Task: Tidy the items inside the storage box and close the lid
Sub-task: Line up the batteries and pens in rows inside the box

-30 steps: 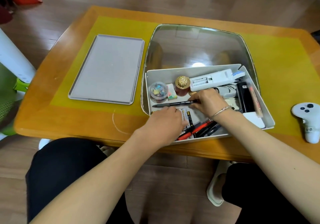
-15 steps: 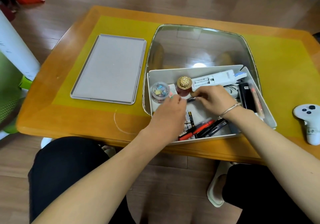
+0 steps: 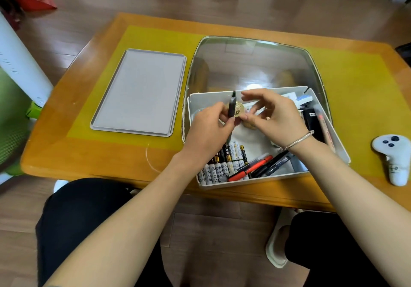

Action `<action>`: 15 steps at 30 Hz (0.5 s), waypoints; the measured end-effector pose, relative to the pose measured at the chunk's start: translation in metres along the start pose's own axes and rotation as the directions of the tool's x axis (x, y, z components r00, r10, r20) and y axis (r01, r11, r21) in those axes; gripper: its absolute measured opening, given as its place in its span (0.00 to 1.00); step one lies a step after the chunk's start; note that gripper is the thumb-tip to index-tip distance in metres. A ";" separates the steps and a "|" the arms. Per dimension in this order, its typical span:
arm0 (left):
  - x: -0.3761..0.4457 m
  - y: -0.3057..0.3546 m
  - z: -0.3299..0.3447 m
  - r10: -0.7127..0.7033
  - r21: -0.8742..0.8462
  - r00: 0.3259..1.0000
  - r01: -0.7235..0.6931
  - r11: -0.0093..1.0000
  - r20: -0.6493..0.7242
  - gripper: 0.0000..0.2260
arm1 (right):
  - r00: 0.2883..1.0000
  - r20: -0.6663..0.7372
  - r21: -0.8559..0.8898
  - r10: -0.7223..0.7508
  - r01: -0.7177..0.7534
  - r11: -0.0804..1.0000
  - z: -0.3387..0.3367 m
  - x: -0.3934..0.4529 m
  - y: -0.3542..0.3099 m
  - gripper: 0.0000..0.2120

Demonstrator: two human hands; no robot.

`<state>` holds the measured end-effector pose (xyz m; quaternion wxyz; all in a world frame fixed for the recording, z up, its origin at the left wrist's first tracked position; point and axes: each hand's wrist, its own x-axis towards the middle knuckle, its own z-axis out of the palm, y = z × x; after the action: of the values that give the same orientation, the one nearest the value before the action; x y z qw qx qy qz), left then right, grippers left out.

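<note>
The storage box (image 3: 333, 144), a white open tray, sits on the yellow mat (image 3: 355, 91) of the wooden counter (image 3: 93, 166), its near edge close to the counter's front. Its lid (image 3: 138, 91) lies flat on the mat to the left, well apart from the box, long axis running away from the person.

Above the box's far half, the left hand (image 3: 209, 129) pinches a black pen (image 3: 232, 106) between thumb and curled fingers. The pen stands nearly upright, its long axis vertical, tip pointing up and slightly away. The right hand (image 3: 275, 117) hovers just beside it with fingers loosely spread and parted, holding nothing; a silver bracelet (image 3: 298, 141) circles that wrist.

Inside the box, batteries (image 3: 222, 164) lie packed side by side at the near left corner, their long axes pointing away from the person. Beside them red and black markers (image 3: 260, 166) lie slanted, pointing toward the far right. A gold-capped jar (image 3: 239, 109) shows behind the pen. A black oblong item (image 3: 312, 122) lies along the right wall.

A white controller (image 3: 393, 155) rests on the counter to the right of the box.
</note>
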<state>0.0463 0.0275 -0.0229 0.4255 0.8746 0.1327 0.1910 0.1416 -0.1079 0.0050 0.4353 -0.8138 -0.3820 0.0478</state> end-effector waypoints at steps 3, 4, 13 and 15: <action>0.001 0.006 -0.003 -0.095 -0.164 0.994 0.084 0.983 -0.058 0.03 | 0.990 0.114 -0.143 0.086 -0.069 0.987 0.010 -0.009 0.009 0.16; 0.000 0.007 -0.004 -0.121 -0.214 0.992 0.108 0.971 -0.044 0.04 | 0.986 0.139 -0.187 0.095 -0.068 0.980 0.015 -0.012 0.011 0.14; -0.016 0.010 0.003 -0.235 0.051 0.927 0.230 0.972 0.293 0.12 | 0.970 0.223 -0.414 0.094 0.007 0.910 0.002 -0.009 0.046 0.11; -0.025 0.012 0.010 -0.156 0.254 0.942 0.080 0.964 0.298 0.15 | 0.955 0.272 -0.465 0.120 0.021 0.885 0.002 -0.007 0.053 0.11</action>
<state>0.0292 0.0035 -0.0242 0.3440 0.9288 0.1375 0.0057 0.1664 -0.1286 -0.0378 0.1656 -0.8874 -0.4214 0.0866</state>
